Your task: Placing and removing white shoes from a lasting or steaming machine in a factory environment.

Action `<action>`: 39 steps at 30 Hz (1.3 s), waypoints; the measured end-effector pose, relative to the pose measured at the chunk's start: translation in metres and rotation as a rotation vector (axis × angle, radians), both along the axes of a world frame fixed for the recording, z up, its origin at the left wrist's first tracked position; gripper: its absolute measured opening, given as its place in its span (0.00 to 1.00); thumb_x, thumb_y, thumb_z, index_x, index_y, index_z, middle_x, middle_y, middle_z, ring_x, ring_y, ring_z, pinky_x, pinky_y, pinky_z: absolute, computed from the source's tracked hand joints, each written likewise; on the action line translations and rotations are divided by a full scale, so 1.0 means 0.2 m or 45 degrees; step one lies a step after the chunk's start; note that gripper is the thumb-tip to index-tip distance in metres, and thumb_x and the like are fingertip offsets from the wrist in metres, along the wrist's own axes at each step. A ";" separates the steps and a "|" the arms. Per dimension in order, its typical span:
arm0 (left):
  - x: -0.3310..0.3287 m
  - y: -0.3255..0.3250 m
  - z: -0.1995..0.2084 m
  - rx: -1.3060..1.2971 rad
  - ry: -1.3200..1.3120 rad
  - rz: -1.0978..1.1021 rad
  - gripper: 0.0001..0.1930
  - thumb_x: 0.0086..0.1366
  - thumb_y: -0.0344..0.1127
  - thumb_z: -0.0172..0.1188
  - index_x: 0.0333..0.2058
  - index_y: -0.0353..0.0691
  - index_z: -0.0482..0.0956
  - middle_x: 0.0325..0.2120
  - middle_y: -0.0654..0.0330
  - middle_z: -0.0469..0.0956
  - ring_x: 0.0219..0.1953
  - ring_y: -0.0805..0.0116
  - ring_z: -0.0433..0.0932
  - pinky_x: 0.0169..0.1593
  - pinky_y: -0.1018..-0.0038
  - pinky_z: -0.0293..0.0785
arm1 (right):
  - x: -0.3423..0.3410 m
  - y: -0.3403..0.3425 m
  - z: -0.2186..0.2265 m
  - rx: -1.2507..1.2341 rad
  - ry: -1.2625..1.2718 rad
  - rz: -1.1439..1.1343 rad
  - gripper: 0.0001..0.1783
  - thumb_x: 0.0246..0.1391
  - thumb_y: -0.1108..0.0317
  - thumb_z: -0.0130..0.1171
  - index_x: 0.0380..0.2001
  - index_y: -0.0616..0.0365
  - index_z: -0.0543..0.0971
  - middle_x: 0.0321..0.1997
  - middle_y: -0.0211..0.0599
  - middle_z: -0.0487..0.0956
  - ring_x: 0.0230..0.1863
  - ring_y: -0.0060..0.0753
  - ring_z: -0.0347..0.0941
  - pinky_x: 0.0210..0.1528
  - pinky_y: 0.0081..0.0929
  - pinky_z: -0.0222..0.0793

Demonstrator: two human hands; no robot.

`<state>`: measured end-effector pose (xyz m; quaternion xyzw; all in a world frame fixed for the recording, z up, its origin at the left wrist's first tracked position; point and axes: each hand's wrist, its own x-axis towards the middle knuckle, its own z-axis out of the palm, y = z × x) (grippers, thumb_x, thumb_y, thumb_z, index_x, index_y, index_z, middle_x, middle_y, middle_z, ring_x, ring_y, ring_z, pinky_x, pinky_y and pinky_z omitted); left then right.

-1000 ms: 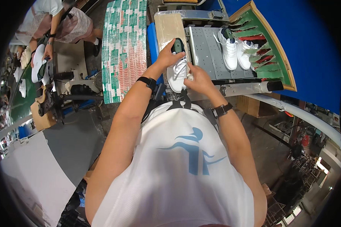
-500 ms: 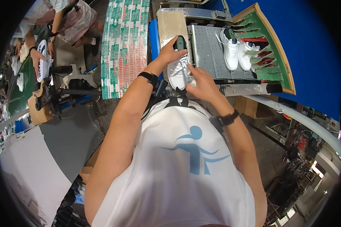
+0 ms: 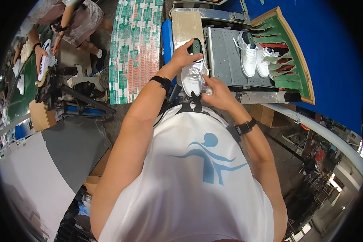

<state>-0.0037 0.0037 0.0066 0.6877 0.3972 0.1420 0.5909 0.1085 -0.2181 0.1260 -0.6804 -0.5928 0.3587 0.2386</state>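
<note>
A white lace-up sneaker [image 3: 191,82] stands in front of me, toe toward my body, with a dark green piece [image 3: 196,47] showing in its opening. My left hand [image 3: 183,57] is closed around its collar, thumb over the tongue. By the shoe's right side is my right hand [image 3: 219,93], fingers curled, with the fingertips close to the laces. A small whitish wad [image 3: 208,92] shows between its thumb and fingers; I cannot make out what it is. A loop of lace [image 3: 205,71] sticks out at the shoe's right side.
Two white sneakers [image 3: 249,60] sit on a grey perforated conveyor [image 3: 226,56] before a wooden-framed opening with green strips [image 3: 284,60]. Left of me is a green-and-red taped panel [image 3: 135,52]. Another person's hand [image 3: 39,54] holds a shoe [image 3: 45,64] at far left.
The view has shifted slightly, so most things sit a little farther right. My right fingers have moved a little along the shoe's side, where a lace loop now stands out.
</note>
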 end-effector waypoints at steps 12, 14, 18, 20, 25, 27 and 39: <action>0.04 -0.01 0.05 -0.090 0.015 -0.008 0.55 0.52 0.54 0.82 0.75 0.41 0.66 0.63 0.46 0.80 0.61 0.57 0.82 0.64 0.70 0.75 | -0.02 0.18 -0.08 -0.160 -0.179 0.108 0.43 0.47 0.59 0.65 0.67 0.70 0.74 0.44 0.58 0.82 0.49 0.58 0.80 0.56 0.44 0.75; 0.00 0.02 0.07 -0.139 -0.007 0.027 0.55 0.52 0.53 0.83 0.75 0.41 0.66 0.63 0.46 0.80 0.61 0.58 0.82 0.64 0.70 0.75 | -0.02 0.09 -0.05 -0.083 -0.007 0.028 0.42 0.48 0.61 0.65 0.67 0.70 0.73 0.47 0.58 0.81 0.51 0.55 0.80 0.57 0.42 0.75; -0.04 0.03 0.13 0.055 0.054 0.018 0.49 0.58 0.50 0.79 0.73 0.38 0.67 0.64 0.45 0.78 0.64 0.54 0.80 0.67 0.68 0.74 | -0.04 0.12 0.08 -0.057 0.023 0.028 0.43 0.46 0.60 0.69 0.65 0.70 0.75 0.53 0.60 0.82 0.51 0.64 0.79 0.58 0.48 0.75; 0.05 -0.03 0.31 0.044 0.298 -0.166 0.49 0.59 0.47 0.78 0.75 0.36 0.63 0.68 0.45 0.75 0.69 0.53 0.75 0.72 0.64 0.69 | 0.02 0.04 -0.01 0.137 -0.104 -0.033 0.42 0.46 0.60 0.68 0.64 0.71 0.75 0.54 0.63 0.82 0.52 0.66 0.79 0.60 0.50 0.74; 0.03 -0.12 -0.04 0.210 -0.083 0.046 0.50 0.54 0.48 0.79 0.72 0.35 0.67 0.70 0.41 0.70 0.71 0.46 0.70 0.73 0.64 0.66 | 0.03 0.00 -0.06 -0.090 -0.349 0.054 0.39 0.46 0.61 0.66 0.60 0.74 0.77 0.43 0.65 0.82 0.47 0.67 0.79 0.51 0.53 0.74; 0.04 -0.14 0.00 0.187 -0.126 0.049 0.52 0.53 0.48 0.80 0.73 0.37 0.66 0.67 0.40 0.73 0.68 0.45 0.73 0.71 0.63 0.68 | 0.02 -0.04 0.00 -0.183 -0.174 -0.033 0.40 0.45 0.62 0.66 0.62 0.72 0.77 0.43 0.62 0.82 0.44 0.60 0.80 0.51 0.45 0.76; -0.37 0.02 -0.19 -0.620 -0.571 0.358 0.41 0.67 0.44 0.74 0.73 0.37 0.67 0.61 0.53 0.81 0.61 0.66 0.78 0.64 0.69 0.73 | 0.20 -0.13 -0.32 0.191 0.396 -0.707 0.35 0.63 0.69 0.59 0.72 0.70 0.70 0.49 0.34 0.82 0.46 0.24 0.77 0.52 0.23 0.72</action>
